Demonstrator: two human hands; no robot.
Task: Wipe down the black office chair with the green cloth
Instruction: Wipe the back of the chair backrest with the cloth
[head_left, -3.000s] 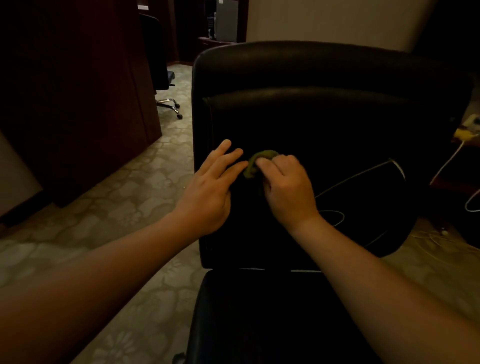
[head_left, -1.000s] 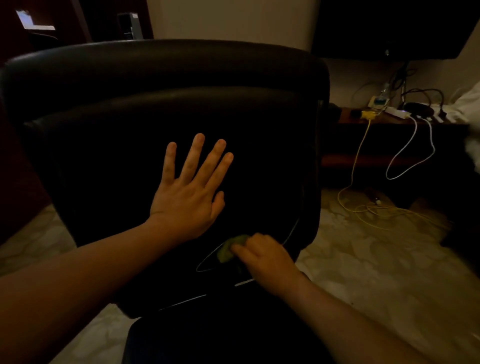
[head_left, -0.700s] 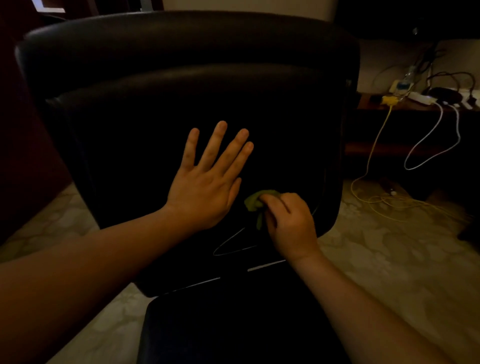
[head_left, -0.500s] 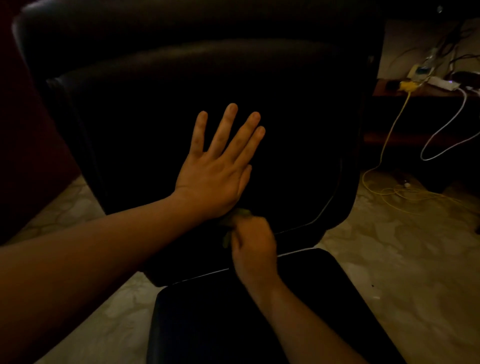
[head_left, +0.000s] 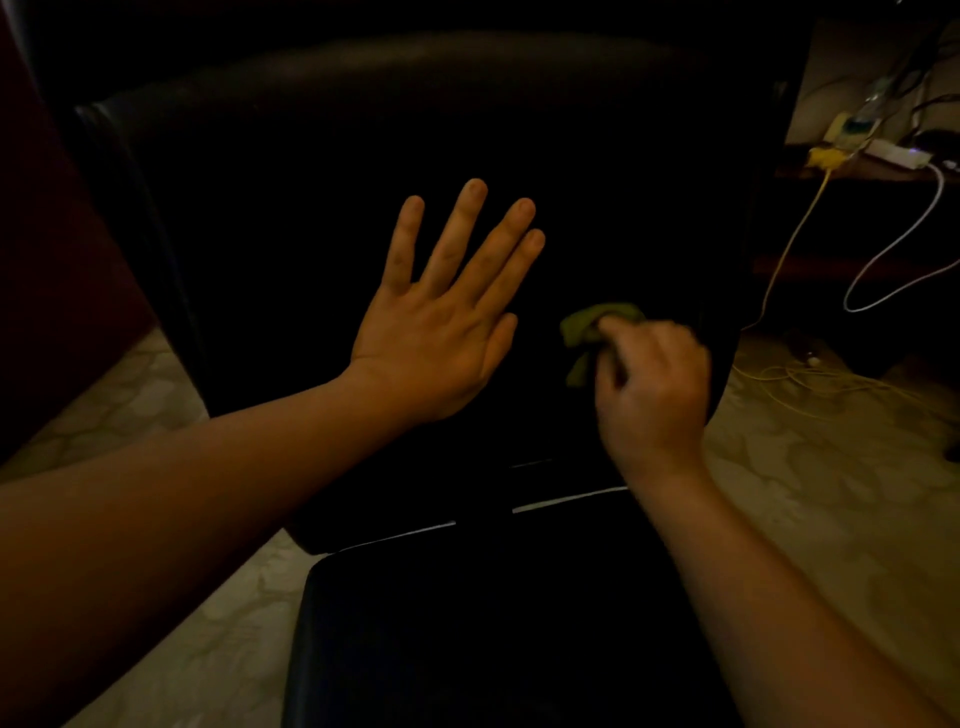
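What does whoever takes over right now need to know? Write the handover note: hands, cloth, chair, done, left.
Left hand: flat, fingers spread, pressed on the backrest of the black office chair.
Right hand: grips the bunched green cloth against the lower right part of the backrest.
Done: cannot tell from the dim view how much of the backrest is already wiped.
Left: probably the rest of the backrest and the seat in front of it.

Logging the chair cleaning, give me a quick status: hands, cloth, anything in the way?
Left hand flat on chair backrest. Right hand gripping green cloth against backrest. Nothing blocking.
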